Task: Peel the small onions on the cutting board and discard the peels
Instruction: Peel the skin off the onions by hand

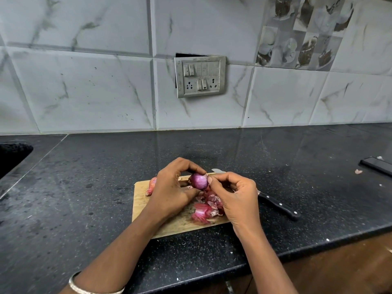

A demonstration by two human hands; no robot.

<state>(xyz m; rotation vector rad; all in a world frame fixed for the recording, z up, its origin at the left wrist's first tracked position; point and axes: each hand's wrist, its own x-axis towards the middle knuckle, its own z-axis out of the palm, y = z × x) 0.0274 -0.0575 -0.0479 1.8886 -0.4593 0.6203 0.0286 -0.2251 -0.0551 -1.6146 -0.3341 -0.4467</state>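
My left hand (171,187) grips a small purple onion (198,181) above the wooden cutting board (140,200). The fingertips of my right hand (235,196) pinch at the onion's right side. Loose pink and red peels (204,211) lie heaped on the board below the onion. Another small onion, still in its reddish skin (151,186), lies at the board's far left, partly hidden behind my left hand.
A black-handled knife (280,206) lies to the right of the board, its blade tip showing behind my hands. A dark phone (376,165) rests at the far right. A sink opening (12,155) sits at the left. The black counter's front edge (297,253) runs below.
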